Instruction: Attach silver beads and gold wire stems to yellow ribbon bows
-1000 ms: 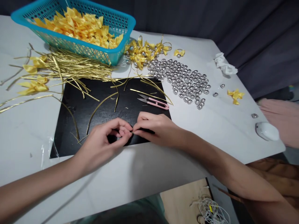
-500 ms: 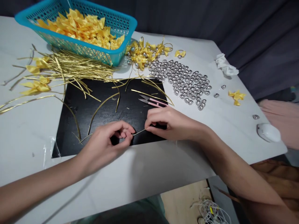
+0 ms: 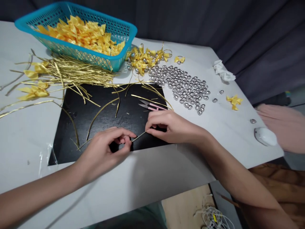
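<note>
A short length of gold cord (image 3: 138, 136) stretches between my two hands, low over the front of a black board (image 3: 105, 108). My left hand (image 3: 105, 146) has its thumb and fingers closed at the cord's left end, the index finger lying along it. The other end is pinched between thumb and fingertips of my right hand (image 3: 175, 127). Just behind the right hand lie pink-handled thread snips (image 3: 152, 106), blades pointing left, their handle end partly covered. Several loose cord pieces (image 3: 100, 109) are scattered across the board.
A blue basket (image 3: 124, 57) of yellow ribbon bows (image 3: 83, 35) stands at the back left. Before it lies a heap of gold cords (image 3: 78, 71). Finished-looking bow loops (image 3: 143, 58) and silver heart-shaped beads (image 3: 183, 84) sit behind the board. A white mouse-like object (image 3: 265, 136) is near the right edge.
The view has shifted slightly, so the table appears a little lower and further left. My left hand's index finger has straightened along the cord; the right hand keeps its pinch.
</note>
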Motion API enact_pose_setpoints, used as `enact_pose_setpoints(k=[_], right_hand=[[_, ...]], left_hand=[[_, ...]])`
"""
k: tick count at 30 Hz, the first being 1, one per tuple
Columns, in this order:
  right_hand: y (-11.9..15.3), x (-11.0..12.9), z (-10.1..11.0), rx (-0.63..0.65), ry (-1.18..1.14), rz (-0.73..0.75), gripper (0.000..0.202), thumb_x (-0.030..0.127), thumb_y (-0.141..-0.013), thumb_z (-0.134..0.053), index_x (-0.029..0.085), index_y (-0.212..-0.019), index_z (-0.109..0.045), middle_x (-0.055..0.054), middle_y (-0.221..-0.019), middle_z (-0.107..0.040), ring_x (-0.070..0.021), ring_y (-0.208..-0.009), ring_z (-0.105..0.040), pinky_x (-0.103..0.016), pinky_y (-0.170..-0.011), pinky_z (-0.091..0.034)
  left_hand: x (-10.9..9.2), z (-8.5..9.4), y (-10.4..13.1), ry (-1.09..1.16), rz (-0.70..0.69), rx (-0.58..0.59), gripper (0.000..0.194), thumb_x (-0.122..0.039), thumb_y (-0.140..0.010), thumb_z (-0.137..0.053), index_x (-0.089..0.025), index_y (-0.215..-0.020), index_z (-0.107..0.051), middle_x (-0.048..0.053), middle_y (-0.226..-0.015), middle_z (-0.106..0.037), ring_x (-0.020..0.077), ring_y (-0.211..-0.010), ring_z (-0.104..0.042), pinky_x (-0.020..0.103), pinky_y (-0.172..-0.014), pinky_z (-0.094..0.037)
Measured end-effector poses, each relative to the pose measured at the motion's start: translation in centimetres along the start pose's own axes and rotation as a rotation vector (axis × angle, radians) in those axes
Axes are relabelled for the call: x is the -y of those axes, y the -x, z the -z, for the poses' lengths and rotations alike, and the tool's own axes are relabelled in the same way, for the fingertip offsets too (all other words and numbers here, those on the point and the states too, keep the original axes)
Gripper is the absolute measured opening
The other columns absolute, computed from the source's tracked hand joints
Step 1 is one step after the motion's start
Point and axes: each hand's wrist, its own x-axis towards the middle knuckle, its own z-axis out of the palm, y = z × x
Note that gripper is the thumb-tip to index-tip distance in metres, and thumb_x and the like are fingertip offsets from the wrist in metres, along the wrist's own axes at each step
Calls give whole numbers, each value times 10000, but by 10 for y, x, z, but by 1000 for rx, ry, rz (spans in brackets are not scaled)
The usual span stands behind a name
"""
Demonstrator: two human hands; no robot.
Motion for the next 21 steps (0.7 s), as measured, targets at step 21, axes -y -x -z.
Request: enact_pose_setpoints(k=[21], right_hand=[[1,9,-10,11,-121,70,142,53,-838,-505,143,-777,-596,-1,-733,-531,-75,-661,-492,-176,-571,-374]], left_hand=[[-1,0,-3,65,-24,126,235,-364,-877,-477,-225,-745,-613,-42,-570,-559,115,-490,-451,202,-451,-300]])
